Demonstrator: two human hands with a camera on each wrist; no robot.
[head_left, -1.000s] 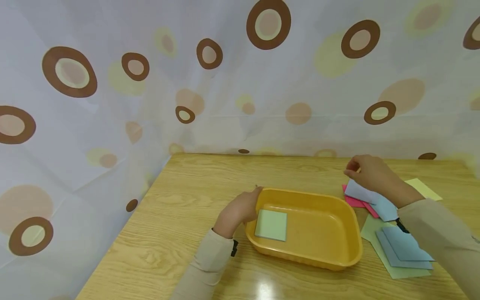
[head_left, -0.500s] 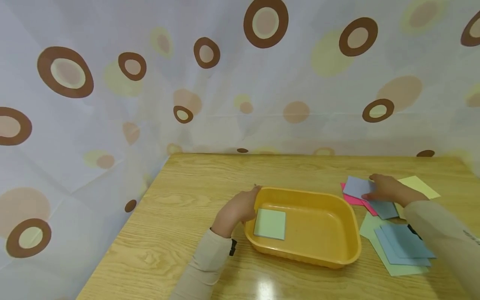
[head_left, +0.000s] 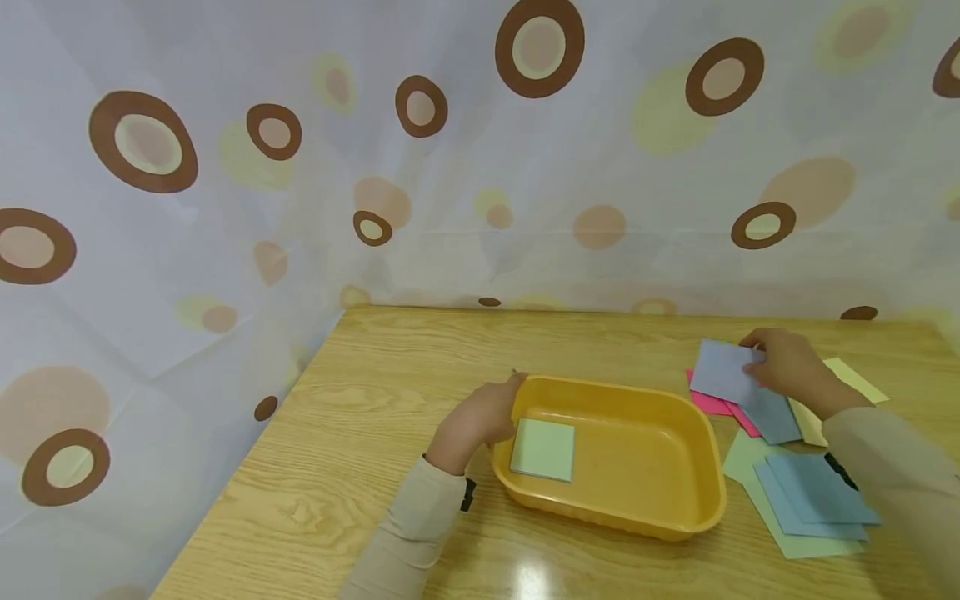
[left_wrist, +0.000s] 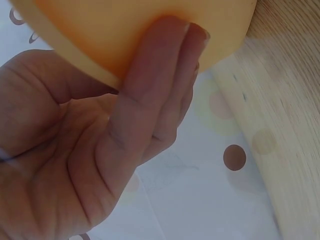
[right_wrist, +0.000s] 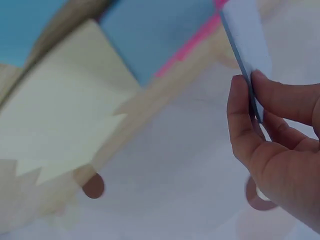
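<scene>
Orange-yellow plastic tray (head_left: 637, 467) was gripped at ten-o'clock rim by left hand (head_left: 474, 423); pale-green square pad (head_left: 542, 450) was contained inside, at nine o'clock. At tray's two o'clock, lavender square pad (head_left: 722, 371) was pinched by right hand (head_left: 797, 371). Blue sheets (head_left: 817, 492) were overlapped at three o'clock.

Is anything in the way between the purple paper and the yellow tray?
Nothing tall except the raised wall of the yellow tray, so the purple paper, pinched by the right hand, should probably go up and over. Only flat pink paper pokes out between them. The left hand holds the tray's opposite end.
</scene>
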